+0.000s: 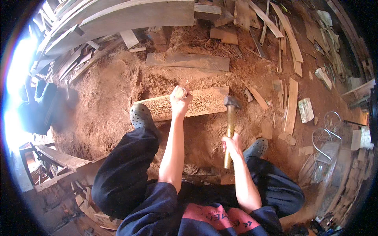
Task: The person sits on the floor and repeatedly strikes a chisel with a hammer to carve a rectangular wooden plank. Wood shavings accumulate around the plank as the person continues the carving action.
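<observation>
My left hand is closed round an upright wooden handle, seen end-on with a pale, round, worn top. Whatever lies below the fist is hidden by it. Beneath that hand lies a board, its pale face covered with small gouge marks. My right hand grips a hammer by its yellowish-brown handle. Its dark head is raised by the board's right end, apart from the handle in my left hand. My left shoe rests at the board's left end.
Reddish-brown sawdust or soil covers the ground. Beyond the board lies a flat plank, with a large beam behind it. Loose wood strips and a wire-framed item lie right. A dark blue bulky shape is at left.
</observation>
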{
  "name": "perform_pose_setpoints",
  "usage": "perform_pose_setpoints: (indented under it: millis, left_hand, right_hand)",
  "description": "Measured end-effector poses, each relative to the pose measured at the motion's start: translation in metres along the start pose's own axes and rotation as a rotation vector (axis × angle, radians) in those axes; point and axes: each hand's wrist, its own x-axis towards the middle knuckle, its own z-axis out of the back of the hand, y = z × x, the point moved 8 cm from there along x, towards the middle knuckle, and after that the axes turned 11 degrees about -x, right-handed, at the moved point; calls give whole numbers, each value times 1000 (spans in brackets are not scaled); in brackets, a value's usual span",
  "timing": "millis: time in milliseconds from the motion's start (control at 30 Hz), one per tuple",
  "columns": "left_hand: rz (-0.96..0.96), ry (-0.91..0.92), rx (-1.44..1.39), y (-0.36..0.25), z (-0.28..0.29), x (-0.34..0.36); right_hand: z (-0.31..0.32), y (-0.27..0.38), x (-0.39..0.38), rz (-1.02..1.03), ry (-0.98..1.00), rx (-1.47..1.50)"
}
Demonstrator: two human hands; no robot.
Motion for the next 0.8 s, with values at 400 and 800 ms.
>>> perform_pose_setpoints:
  millis: [400, 800]
  left_hand:
    - [145, 12, -203, 31, 5, 0]
    - [22, 106, 70, 24, -10, 0]
  right_hand:
    - [-65, -18, 108, 136, -119, -85]
    - [-68, 30, 84, 98, -42, -672]
